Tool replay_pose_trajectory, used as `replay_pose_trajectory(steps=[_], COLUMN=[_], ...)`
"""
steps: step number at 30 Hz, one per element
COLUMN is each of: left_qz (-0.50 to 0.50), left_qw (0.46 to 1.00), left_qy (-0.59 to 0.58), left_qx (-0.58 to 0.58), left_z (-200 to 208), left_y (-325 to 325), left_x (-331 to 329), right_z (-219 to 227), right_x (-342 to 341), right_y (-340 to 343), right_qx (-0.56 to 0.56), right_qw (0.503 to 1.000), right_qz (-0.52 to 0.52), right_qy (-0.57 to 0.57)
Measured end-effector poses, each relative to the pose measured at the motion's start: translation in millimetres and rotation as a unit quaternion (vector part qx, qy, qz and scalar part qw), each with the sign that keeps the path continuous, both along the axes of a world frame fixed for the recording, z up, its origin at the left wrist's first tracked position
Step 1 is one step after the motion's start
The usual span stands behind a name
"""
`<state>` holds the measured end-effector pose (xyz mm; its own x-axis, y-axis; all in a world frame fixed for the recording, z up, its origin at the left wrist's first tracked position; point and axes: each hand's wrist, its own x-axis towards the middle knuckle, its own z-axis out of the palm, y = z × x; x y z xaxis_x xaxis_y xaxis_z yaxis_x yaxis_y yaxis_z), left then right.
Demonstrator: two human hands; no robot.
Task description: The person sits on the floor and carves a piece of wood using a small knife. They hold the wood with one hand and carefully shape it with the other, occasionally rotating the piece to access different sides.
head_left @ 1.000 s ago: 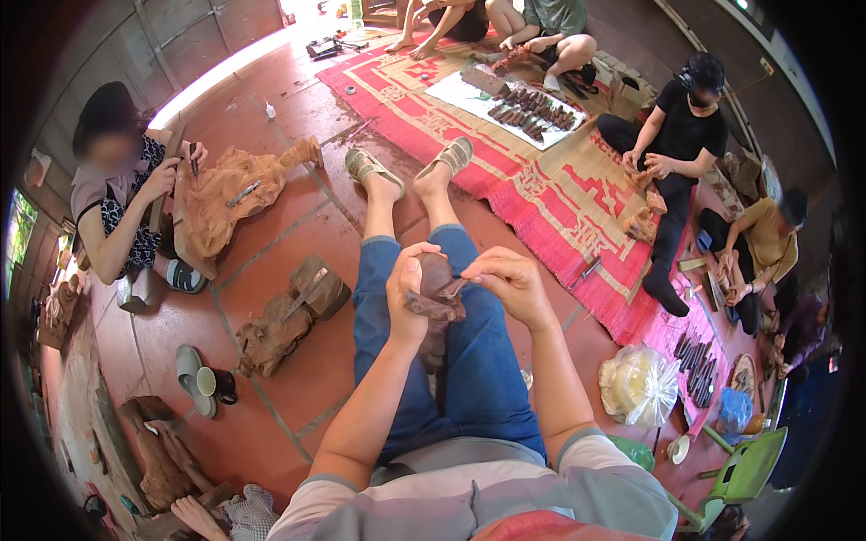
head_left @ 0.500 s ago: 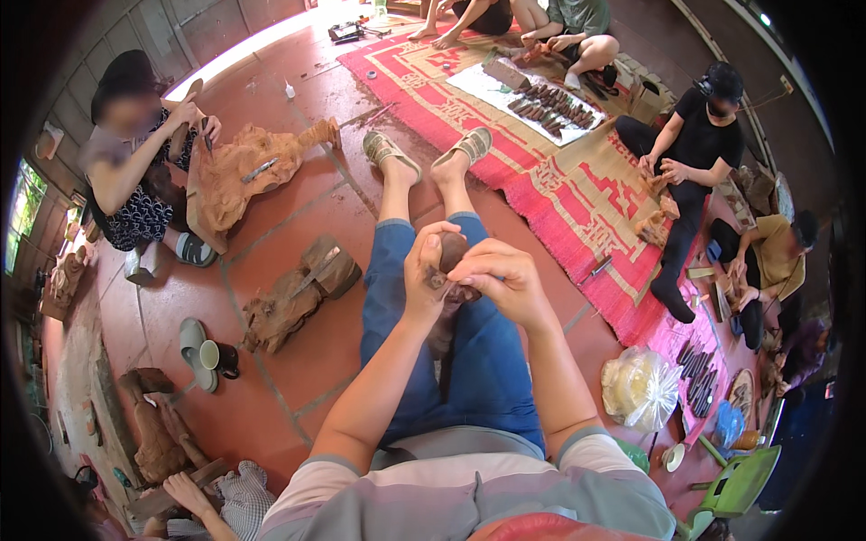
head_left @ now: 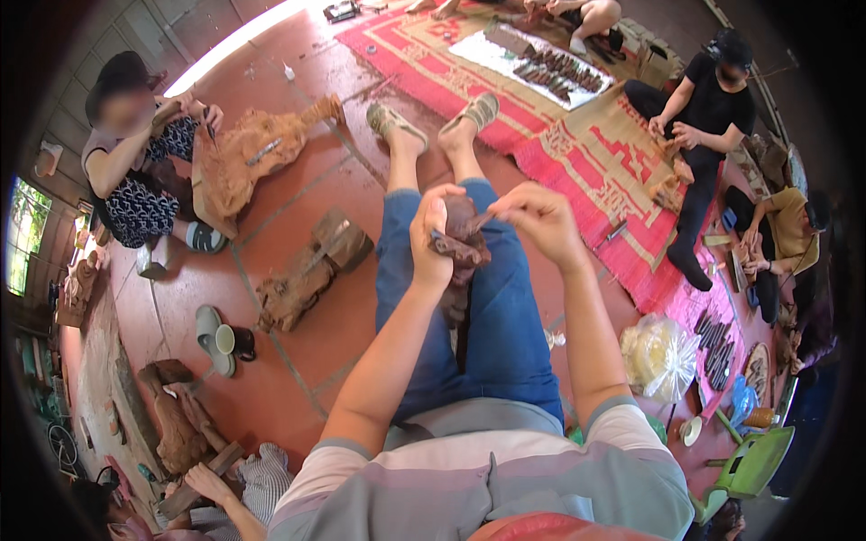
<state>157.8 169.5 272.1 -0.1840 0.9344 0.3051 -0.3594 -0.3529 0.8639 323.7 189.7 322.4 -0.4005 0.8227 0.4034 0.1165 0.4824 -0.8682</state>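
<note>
Between my thighs stands a dark brown wood carving (head_left: 461, 215) with a smooth, rounded top and rougher, cut shapes below. My left hand (head_left: 435, 236) is closed round its left side, thumb up near the rounded part. My right hand (head_left: 541, 219) is at the carving's upper right, fingers pinched on a small, thin brownish piece (head_left: 481, 219). That piece meets the rounded top; its kind is too small to make out. The carving's lower part drops into shadow between my blue-trousered legs.
A carved block (head_left: 316, 269) lies on the tiles to my left, near a slipper and a mug (head_left: 236, 341). People carve on both sides. Right of me are a red patterned mat (head_left: 577, 171), a plastic bag (head_left: 658, 359), several dark tools (head_left: 715, 347) and a green chair (head_left: 756, 462).
My right hand has drawn away to the right from my left hand, and the thin piece now shows in its fingers. More of the carving is uncovered. The whole view has shifted slightly.
</note>
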Motion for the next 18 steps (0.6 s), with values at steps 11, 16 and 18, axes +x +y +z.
replay_pose_trajectory(steps=[11, 16, 18], left_qz=[-0.010, 0.046, 0.025], left_qw=[1.000, 0.996, 0.998], left_qy=[-0.010, 0.076, 0.053], left_qx=[-0.003, 0.009, -0.013], left_z=[0.7, -0.5, 2.7], left_y=[-4.7, -3.9, -5.4], left_x=[0.0, 1.4, -1.3], right_z=[29.9, 33.3, 37.7], right_x=[6.1, 6.7, 14.3], right_y=[4.7, 21.5, 25.9], right_qx=[0.094, 0.118, 0.129], right_qw=[0.992, 0.982, 0.984], right_qz=[0.059, 0.079, 0.059], right_qy=[-0.056, -0.121, -0.107])
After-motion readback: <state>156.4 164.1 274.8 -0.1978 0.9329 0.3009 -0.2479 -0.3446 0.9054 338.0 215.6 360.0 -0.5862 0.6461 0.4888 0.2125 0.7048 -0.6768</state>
